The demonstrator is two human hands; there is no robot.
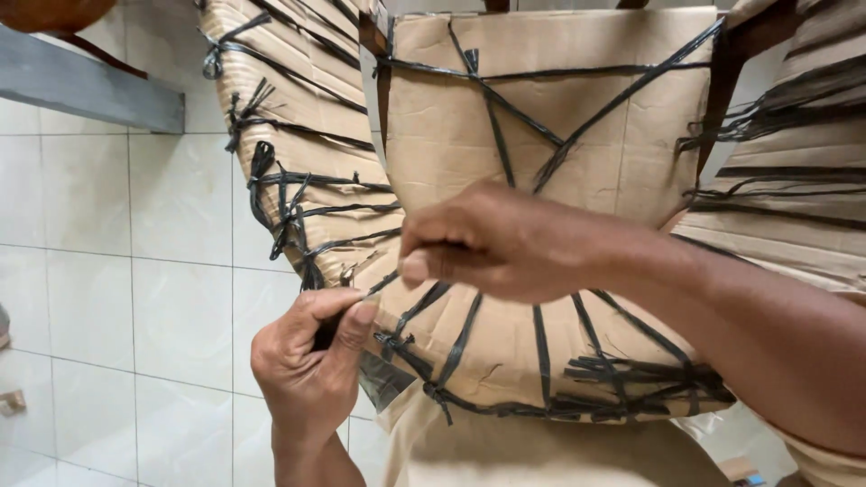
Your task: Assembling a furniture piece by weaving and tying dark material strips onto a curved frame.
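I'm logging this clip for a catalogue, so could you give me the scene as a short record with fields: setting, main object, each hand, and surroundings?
Setting: white tiled floor, seen from above
Main object: chair wrapped in cardboard, bound with black plastic strapping
Left hand: closed on a dark object at the seat's front-left corner; what it is cannot be told
Right hand: reaches across the seat, fingers pinched at that same corner
Strapping state: crossed and knotted over the seat, back and sides
Surroundings: grey beam at upper left

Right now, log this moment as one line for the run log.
left hand: pinching black strap | right hand: pinching same strap | cardboard-wrapped chair: bound with black straps | floor: white tiles
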